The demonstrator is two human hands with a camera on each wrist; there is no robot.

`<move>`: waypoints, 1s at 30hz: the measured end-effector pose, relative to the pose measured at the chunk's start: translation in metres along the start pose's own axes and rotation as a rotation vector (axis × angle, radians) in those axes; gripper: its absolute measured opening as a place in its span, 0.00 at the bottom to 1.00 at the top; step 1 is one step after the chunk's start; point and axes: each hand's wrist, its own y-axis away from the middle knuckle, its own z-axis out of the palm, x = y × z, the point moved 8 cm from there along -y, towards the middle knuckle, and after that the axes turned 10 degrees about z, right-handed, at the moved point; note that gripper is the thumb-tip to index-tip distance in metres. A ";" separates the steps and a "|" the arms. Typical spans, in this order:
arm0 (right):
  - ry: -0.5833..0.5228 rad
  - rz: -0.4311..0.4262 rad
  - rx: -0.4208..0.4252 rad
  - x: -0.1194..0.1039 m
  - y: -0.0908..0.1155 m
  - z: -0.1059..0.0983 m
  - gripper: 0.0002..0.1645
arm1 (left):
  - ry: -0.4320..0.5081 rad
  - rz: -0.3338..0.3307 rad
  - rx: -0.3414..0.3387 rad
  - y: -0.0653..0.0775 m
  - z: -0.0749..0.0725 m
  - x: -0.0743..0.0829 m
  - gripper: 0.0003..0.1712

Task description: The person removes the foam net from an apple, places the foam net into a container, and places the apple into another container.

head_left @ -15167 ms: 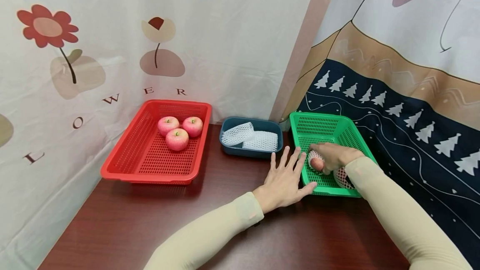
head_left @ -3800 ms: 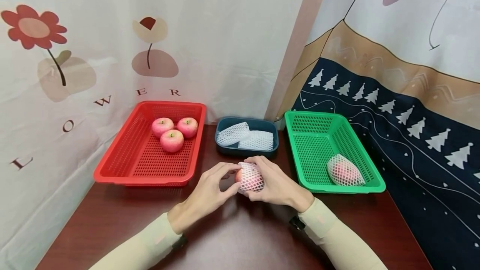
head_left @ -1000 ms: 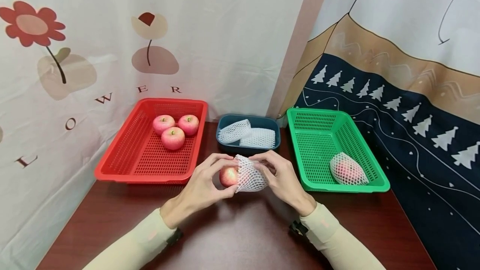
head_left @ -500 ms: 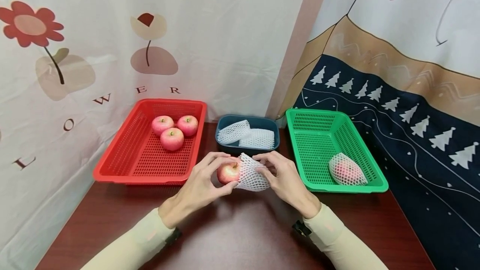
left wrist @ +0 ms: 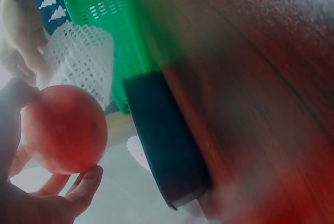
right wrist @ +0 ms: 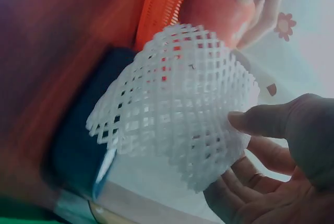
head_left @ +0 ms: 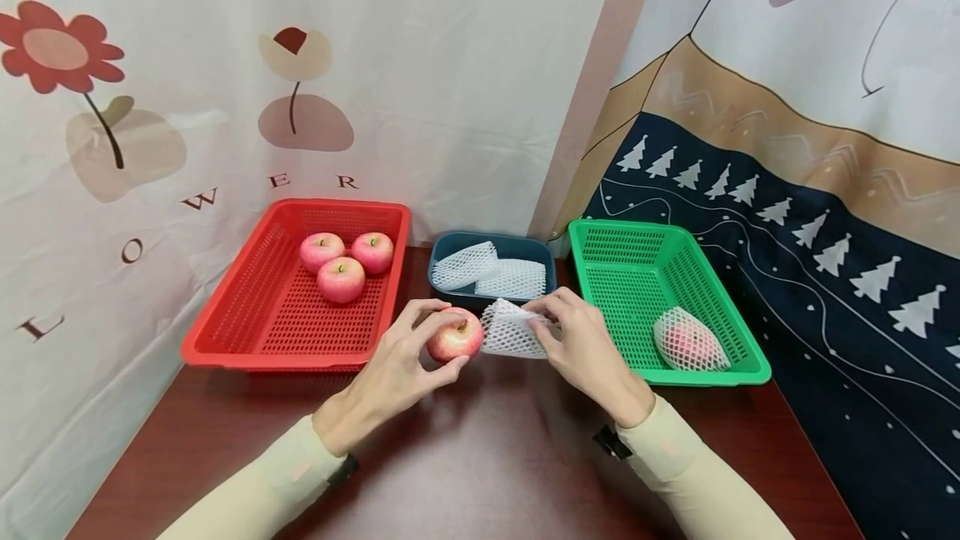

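Note:
My left hand [head_left: 393, 377] grips a bare red apple [head_left: 456, 335] above the middle of the table, its stem showing. The left wrist view shows the thumb and fingertips around the same apple [left wrist: 65, 129]. Just to the right, my right hand [head_left: 588, 348] pinches a white foam fruit net [head_left: 512, 330] between thumb and fingers. In the right wrist view the net [right wrist: 175, 93] hangs spread out and loose, with nothing seen inside it. In the head view the net's left edge comes right up to the apple; whether they touch I cannot tell.
A red basket [head_left: 202, 344] with three bare apples [head_left: 341, 280] stands at the left. Behind the hands is a dark blue tray [head_left: 551, 282] with two foam nets [head_left: 512, 278]. The green basket [head_left: 600, 298] at the right holds a netted apple [head_left: 688, 340].
The apple, previously in the net and taken from the green basket, has come out of it. Over the last second the right hand has drawn the net off to the right.

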 end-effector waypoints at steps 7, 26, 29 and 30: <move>0.041 -0.003 -0.021 -0.001 -0.016 -0.010 0.09 | -0.018 -0.002 -0.008 0.001 -0.001 -0.001 0.33; 0.102 0.035 -0.073 0.003 -0.086 -0.022 0.07 | -0.034 0.003 -0.004 0.003 -0.003 0.000 0.35; 0.107 0.039 -0.069 0.005 -0.095 -0.019 0.06 | -0.010 -0.013 0.013 0.003 -0.004 -0.001 0.35; 0.109 0.041 -0.067 0.005 -0.097 -0.019 0.06 | 0.001 -0.024 0.018 0.004 -0.004 -0.002 0.34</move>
